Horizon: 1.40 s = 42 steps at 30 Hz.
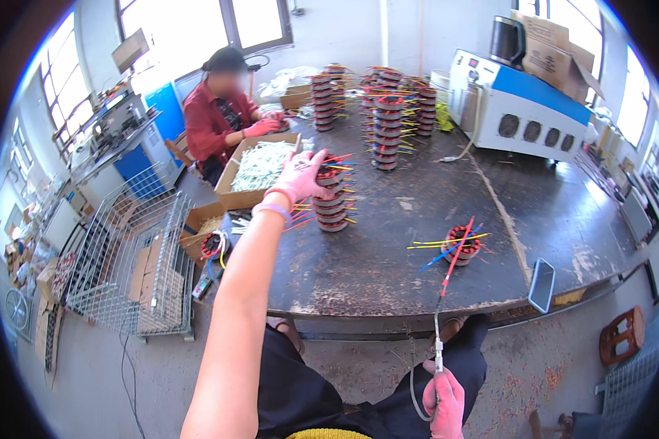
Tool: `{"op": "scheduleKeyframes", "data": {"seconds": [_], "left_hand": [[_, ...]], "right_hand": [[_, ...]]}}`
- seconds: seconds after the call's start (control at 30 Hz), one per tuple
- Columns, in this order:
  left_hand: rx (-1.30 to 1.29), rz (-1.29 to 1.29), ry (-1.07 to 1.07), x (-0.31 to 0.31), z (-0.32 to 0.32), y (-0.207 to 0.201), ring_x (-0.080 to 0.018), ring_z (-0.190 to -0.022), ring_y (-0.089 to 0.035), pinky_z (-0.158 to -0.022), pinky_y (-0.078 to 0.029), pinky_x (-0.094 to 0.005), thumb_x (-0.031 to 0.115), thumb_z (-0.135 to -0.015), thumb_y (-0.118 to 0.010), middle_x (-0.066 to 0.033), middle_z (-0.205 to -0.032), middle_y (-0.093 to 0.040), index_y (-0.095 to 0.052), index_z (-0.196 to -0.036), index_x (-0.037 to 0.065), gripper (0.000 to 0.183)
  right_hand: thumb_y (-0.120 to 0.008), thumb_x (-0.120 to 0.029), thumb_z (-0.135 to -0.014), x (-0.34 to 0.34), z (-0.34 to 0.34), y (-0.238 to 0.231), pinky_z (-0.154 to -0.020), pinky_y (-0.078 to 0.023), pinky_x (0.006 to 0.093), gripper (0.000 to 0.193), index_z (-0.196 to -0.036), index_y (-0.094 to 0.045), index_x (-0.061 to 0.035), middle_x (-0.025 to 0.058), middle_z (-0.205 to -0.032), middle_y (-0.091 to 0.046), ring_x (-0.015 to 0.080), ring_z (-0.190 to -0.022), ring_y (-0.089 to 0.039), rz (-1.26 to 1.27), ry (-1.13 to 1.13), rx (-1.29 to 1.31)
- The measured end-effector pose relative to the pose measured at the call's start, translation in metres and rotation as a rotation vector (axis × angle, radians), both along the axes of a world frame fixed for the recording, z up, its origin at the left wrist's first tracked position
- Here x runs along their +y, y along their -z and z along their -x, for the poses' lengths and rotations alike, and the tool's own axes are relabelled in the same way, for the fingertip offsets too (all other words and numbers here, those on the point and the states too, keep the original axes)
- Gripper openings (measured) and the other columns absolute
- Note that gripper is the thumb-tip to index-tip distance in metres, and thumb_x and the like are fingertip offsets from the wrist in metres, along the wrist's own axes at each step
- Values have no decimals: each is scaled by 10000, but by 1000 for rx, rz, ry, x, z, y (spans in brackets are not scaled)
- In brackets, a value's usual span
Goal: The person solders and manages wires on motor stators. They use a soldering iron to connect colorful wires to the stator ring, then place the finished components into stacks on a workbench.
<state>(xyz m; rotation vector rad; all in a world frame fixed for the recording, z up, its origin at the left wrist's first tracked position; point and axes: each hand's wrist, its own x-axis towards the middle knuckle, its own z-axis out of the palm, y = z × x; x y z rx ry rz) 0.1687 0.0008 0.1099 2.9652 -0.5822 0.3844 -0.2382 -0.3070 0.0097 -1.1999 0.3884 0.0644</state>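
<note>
My left hand (300,178), in a pink glove, reaches out across the table. Its fingers close around the upper part of a stack of wound motor stators (332,212), with red, yellow and blue leads sticking out sideways. Low in front of me, my right hand (445,402), also gloved in pink, grips a slender metal-handled tool (438,351) with a grey cord. The tool's long red end points up to a single stator (460,249) lying on the table; whether they touch I cannot tell. Red, yellow and blue leads spread from that stator.
More stator stacks (386,135) stand farther back, near a blue-and-white machine (523,110). A box of pale sleeves (231,200) lies left of my hand. A co-worker in red (209,117) sits beyond it. A phone (541,285) rests at the table's front edge; a wire cage (161,293) stands left.
</note>
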Motion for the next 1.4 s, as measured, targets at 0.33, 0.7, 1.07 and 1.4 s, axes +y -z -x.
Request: {"op": "scheduleKeyframes", "data": {"seconds": [0.33,0.7,1.07,1.4], "left_hand": [[-10,83,-31,11,-4,11,-428,-1360,-324,-1155,-257,-499,495,-598,-853,-209,-1418,-436,-381,-1503,145,1078],[8,-42,-58,-1,6,-2,-379,-1365,-369,-1182,-179,-510,505,-557,-881,-177,-1404,-470,-341,-1512,142,1156],[-46,-103,-10,6,11,-16,-406,-1379,-356,-1175,-228,-496,479,-564,-886,-195,-1445,-445,-298,-1517,57,1197],[68,357,495,-192,94,27,-312,-1234,-552,-1047,-433,-374,437,-747,-826,-158,-1309,-581,-564,-1283,25,725]], "right_hand": [[-474,-306,-1039,-1,1,-17,-406,-214,202,446,-1233,-565,86,-44,-561,-430,29,-438,-316,94,-7,-16],[-487,-301,-1034,3,-4,-21,-420,-214,195,460,-1231,-557,108,-43,-572,-439,27,-454,-321,99,-11,8],[-471,-299,-1047,3,1,-13,-426,-234,193,429,-1290,-545,47,-45,-600,-445,22,-461,-336,8,-61,-16],[-479,-282,-1051,-31,9,2,-437,-246,188,377,-1335,-555,-46,-51,-628,-455,17,-478,-341,-106,89,9]]}}
